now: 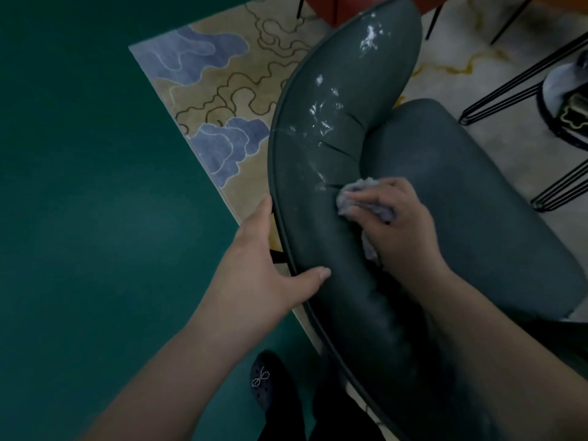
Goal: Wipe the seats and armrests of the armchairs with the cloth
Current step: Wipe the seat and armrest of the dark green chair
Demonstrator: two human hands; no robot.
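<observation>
A dark green armchair fills the middle. Its curved padded backrest and armrest (pixel 321 173) carries white smears and specks along its upper stretch. The seat cushion (pixel 471 198) lies to the right. My right hand (pixel 401 224) grips a crumpled grey cloth (pixel 359 198) and presses it against the inner face of the curved pad, just below the lowest smear. My left hand (pixel 270 268) holds the outer rim of the pad, thumb on the padded top, fingers behind the piping.
A patterned beige and blue rug (pixel 216 90) lies under the chair, with a teal floor (pixel 79 186) to the left. Black hairpin legs of a table (pixel 521 90) stand at the right, and a red chair (pixel 346 7) is at the top. My dark sock (pixel 270 380) shows below.
</observation>
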